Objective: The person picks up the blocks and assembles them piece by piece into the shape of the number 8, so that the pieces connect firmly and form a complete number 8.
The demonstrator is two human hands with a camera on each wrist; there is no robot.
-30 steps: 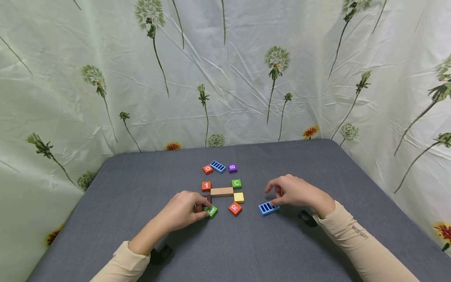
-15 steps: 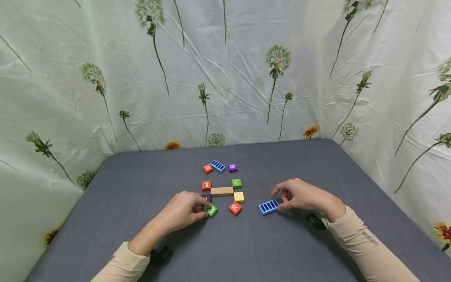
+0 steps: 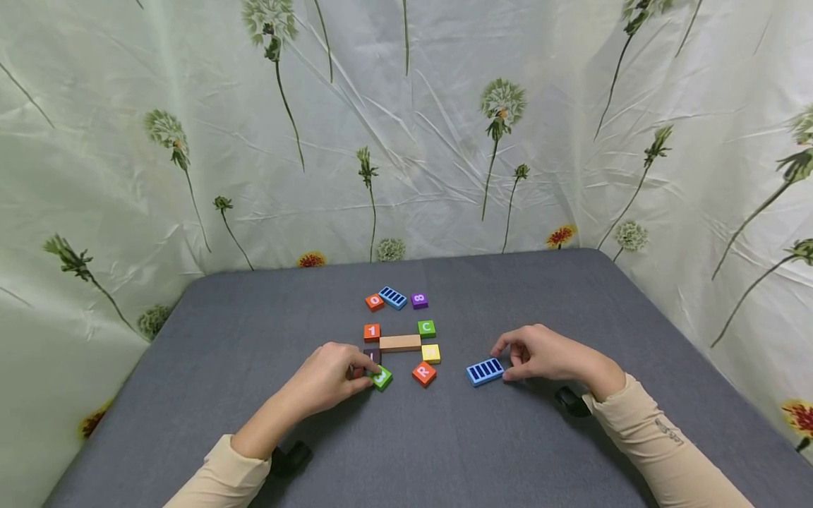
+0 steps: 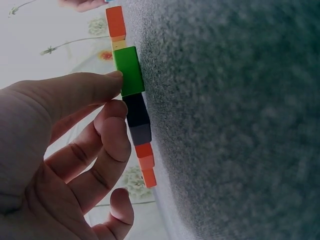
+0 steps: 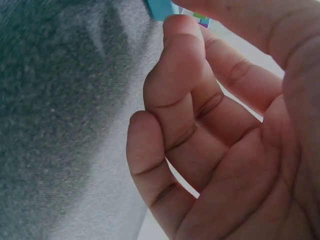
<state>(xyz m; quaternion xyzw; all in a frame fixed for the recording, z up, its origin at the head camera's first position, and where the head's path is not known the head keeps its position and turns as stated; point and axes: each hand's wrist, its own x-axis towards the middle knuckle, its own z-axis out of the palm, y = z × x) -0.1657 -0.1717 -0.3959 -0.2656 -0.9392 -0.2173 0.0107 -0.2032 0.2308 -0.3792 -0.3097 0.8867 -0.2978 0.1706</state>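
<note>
In the head view my left hand [image 3: 333, 370] is at a green letter block [image 3: 382, 378], pinching it at its left side. The left wrist view shows the thumb tip against the green block's [image 4: 129, 71] edge; the index fingertip is hidden. A dark block [image 3: 372, 355] sits just behind the green one. My right hand [image 3: 546, 355] hovers with loosely bent fingers at the right end of a blue block [image 3: 485, 372] with dark stripes. Its thumb tip is beside that end; whether they touch I cannot tell. The right wrist view catches only a corner of the blue block [image 5: 159, 9].
Beyond the left hand lie a red "1" block [image 3: 372, 333], a plain wooden bar [image 3: 400, 343], a green C block [image 3: 426, 329], a yellow block [image 3: 431, 353] and a red R block [image 3: 424, 374]. Farther back are a red block [image 3: 375, 302], another striped blue block [image 3: 393, 297] and a purple block [image 3: 419, 300].
My right hand has drawn back to the right, its thumb coming off the top of the blue block. The left hand stays at the green block, and the blocks keep their places.
</note>
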